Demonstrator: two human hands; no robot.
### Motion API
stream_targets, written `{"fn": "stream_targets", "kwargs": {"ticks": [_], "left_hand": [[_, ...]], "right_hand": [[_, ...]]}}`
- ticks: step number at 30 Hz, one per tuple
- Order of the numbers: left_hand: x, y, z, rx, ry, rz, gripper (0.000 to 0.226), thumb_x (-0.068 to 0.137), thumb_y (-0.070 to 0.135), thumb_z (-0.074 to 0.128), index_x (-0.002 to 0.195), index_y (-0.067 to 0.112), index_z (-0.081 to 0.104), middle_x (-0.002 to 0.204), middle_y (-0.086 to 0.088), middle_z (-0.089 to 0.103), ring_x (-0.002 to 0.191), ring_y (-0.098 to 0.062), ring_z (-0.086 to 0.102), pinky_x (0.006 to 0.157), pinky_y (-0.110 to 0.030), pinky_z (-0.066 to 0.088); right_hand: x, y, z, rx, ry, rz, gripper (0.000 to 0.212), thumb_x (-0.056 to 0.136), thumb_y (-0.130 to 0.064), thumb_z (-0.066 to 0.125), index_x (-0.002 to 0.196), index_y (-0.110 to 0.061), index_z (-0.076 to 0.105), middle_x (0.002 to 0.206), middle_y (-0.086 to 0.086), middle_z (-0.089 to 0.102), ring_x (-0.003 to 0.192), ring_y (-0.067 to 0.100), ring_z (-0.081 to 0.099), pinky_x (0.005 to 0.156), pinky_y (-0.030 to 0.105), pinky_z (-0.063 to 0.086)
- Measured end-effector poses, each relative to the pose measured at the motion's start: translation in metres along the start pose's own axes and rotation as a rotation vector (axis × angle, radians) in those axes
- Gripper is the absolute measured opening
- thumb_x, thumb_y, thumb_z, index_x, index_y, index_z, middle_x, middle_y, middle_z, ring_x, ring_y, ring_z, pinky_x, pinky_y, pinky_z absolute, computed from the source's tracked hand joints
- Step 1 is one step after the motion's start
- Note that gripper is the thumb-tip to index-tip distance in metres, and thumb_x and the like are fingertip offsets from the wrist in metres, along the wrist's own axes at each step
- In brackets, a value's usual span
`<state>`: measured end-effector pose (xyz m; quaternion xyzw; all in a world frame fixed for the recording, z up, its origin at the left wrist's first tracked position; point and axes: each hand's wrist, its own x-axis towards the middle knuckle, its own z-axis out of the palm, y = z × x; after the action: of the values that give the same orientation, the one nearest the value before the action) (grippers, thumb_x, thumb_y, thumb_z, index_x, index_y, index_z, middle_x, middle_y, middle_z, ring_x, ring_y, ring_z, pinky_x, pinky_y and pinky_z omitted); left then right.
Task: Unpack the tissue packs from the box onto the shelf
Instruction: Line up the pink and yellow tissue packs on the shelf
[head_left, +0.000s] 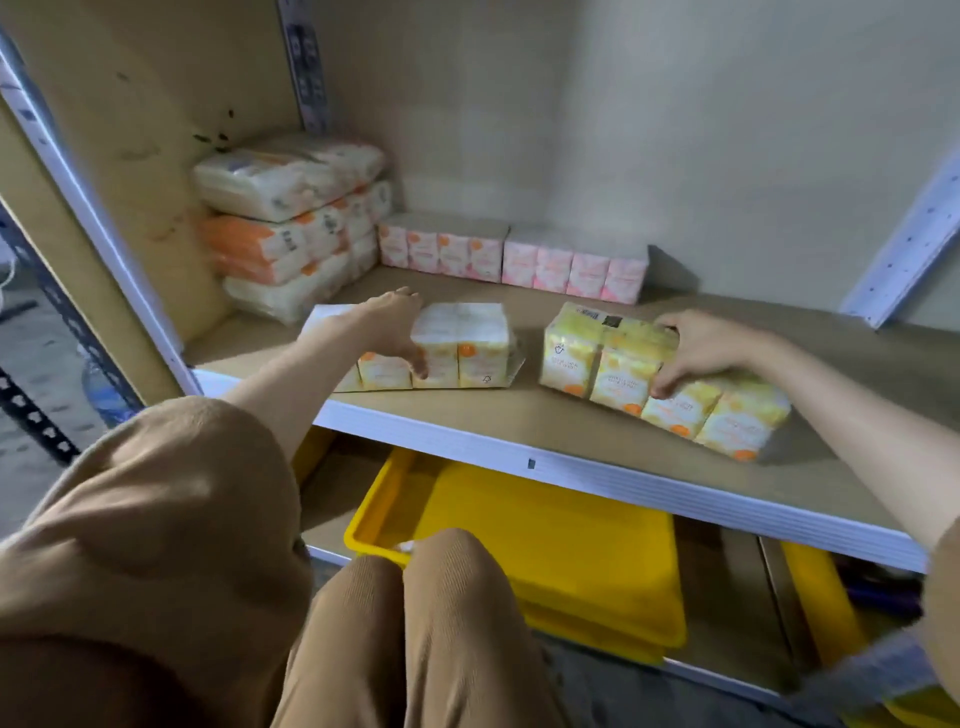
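Two yellow tissue multipacks lie on the wooden shelf board (519, 415). My left hand (397, 322) rests over the left yellow pack (462, 348), fingers curled down its front face, gripping it. My right hand (706, 348) clamps the top and front of the right yellow pack (623, 364), which lies at an angle to the shelf edge. At the back wall stands a row of pink tissue packs (514, 257). The box is not in view.
Bigger orange-and-white tissue bundles (291, 223) are stacked at the shelf's back left corner. A yellow plastic bin (571, 545) sits on the lower shelf under the white front rail (519, 457). My knees in tan trousers fill the foreground.
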<state>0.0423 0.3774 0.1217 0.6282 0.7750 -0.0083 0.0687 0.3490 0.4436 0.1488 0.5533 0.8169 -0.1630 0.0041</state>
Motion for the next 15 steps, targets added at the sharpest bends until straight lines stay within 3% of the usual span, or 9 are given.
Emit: {"fn": "stream_targets", "kwargs": {"ticks": [4,6,8,10,12,15], "left_hand": [[0.020,0.009,0.004,0.004,-0.032,0.044,0.107,0.065,0.036,0.082,0.147,0.005,0.019,0.150,-0.014,0.028,0.138,-0.030,0.031,0.112,-0.037,0.033],[0.025,0.008,0.003,0.008,-0.059,0.059,0.111,0.067,0.036,0.080,0.149,0.007,0.011,0.156,-0.013,0.017,0.143,-0.029,0.023,0.117,-0.036,0.026],[0.025,0.006,0.002,0.020,-0.077,0.070,0.114,0.069,0.037,0.079,0.150,0.007,0.005,0.159,-0.012,0.008,0.146,-0.026,0.016,0.120,-0.035,0.020],[0.022,0.005,0.004,0.046,-0.072,0.084,0.117,0.069,0.039,0.078,0.150,0.005,0.001,0.160,-0.010,0.002,0.148,-0.024,0.010,0.121,-0.034,0.015],[0.017,0.005,0.006,0.068,-0.020,0.109,0.112,0.070,0.038,0.078,0.149,0.004,0.007,0.160,-0.010,0.005,0.147,-0.024,0.014,0.120,-0.034,0.018],[0.008,0.006,0.008,0.063,0.090,0.133,0.091,0.074,0.033,0.076,0.146,0.005,0.026,0.156,-0.008,0.024,0.142,-0.024,0.029,0.116,-0.037,0.029]], "right_hand": [[0.010,0.018,0.004,-0.025,0.017,-0.038,0.065,0.053,-0.008,0.085,0.113,-0.005,0.060,0.103,0.014,0.067,0.094,0.030,0.062,0.086,0.035,0.051],[0.013,0.020,0.002,-0.036,-0.018,-0.041,0.068,0.058,-0.008,0.084,0.121,-0.007,0.057,0.099,0.010,0.058,0.096,0.028,0.057,0.091,0.034,0.048],[0.016,0.019,0.000,-0.079,-0.081,-0.025,0.078,0.064,-0.014,0.083,0.132,-0.009,0.047,0.107,0.010,0.050,0.109,0.028,0.052,0.098,0.032,0.042],[0.018,0.013,-0.005,-0.085,-0.114,-0.008,0.089,0.068,-0.022,0.081,0.142,-0.008,0.035,0.133,0.015,0.047,0.128,0.028,0.044,0.106,0.030,0.035],[0.023,0.005,-0.008,-0.080,-0.087,-0.048,0.094,0.068,-0.029,0.080,0.144,-0.007,0.030,0.151,0.012,0.034,0.137,0.026,0.034,0.113,0.032,0.028],[0.029,-0.013,-0.006,-0.112,0.049,-0.178,0.079,0.071,-0.028,0.078,0.138,-0.010,0.043,0.147,0.011,0.042,0.136,0.027,0.036,0.112,0.035,0.030]]}}
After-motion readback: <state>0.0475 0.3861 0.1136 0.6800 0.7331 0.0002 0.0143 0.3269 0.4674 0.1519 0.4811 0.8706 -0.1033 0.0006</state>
